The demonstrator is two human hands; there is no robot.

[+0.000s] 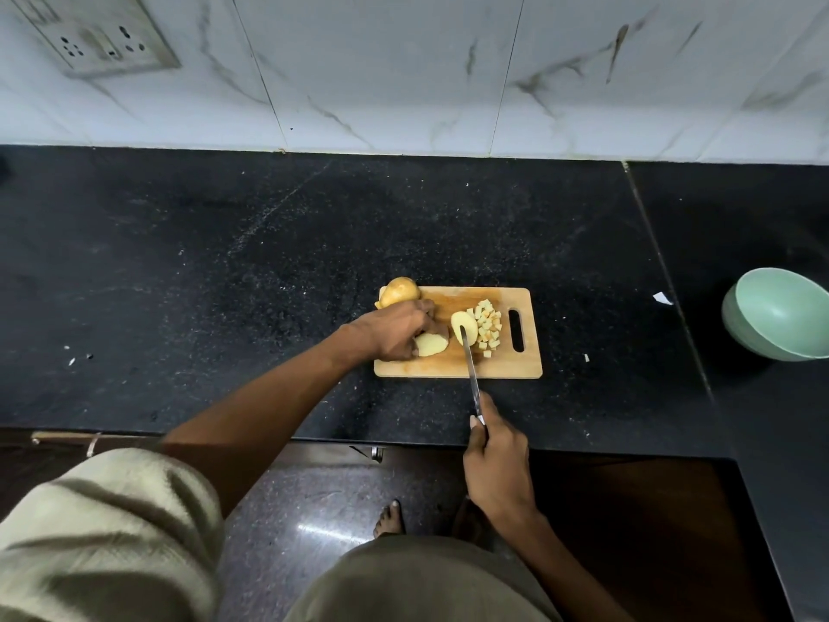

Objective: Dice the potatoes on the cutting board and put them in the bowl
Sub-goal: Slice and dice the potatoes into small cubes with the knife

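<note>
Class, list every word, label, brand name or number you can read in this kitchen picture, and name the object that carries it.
None can be read.
Switch plate on the wall: only sockets and switches, too blurred to show any marking.
Knife, cutting board and bowl: no print visible.

Bare counter [605,271] between cutting board [529,365] and bowl [780,316] (paper scraps only)

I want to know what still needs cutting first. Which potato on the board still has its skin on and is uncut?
The whole potato at the cutting board's far-left corner; the others show pale cut faces.
</note>
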